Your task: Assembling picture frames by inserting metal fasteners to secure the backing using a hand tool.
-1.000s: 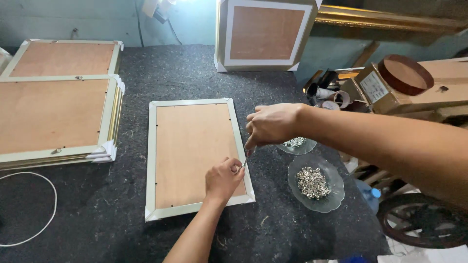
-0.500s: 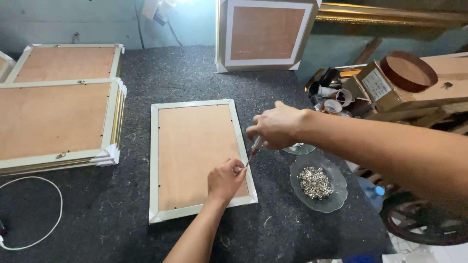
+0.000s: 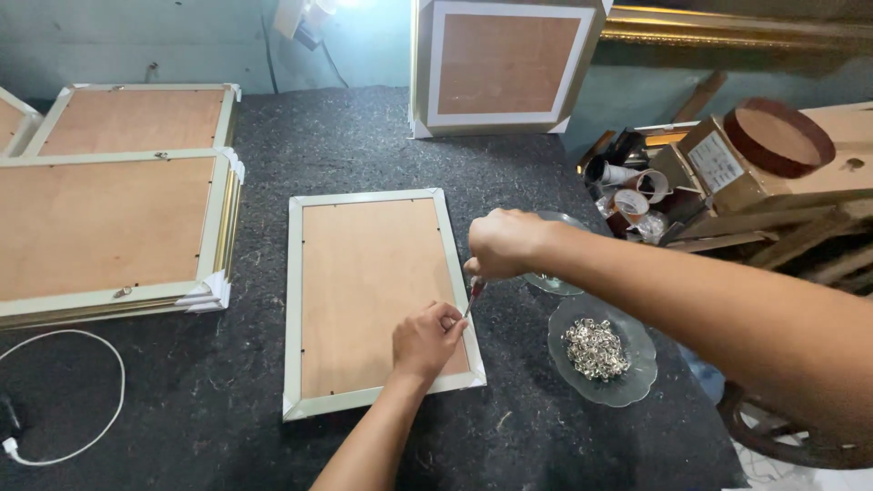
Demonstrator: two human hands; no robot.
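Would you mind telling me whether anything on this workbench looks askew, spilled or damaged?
Nothing stands out. The picture frame lies face down and flat on the felt-covered bench, corners closed. The left hand rests on its right edge beside the right hand holding a screwdriver. The metal fittings stay inside their glass dish.

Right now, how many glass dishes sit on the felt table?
2: one glass dish holding small metal hardware, right of the frame; a second dish just behind it, largely hidden by the right hand.
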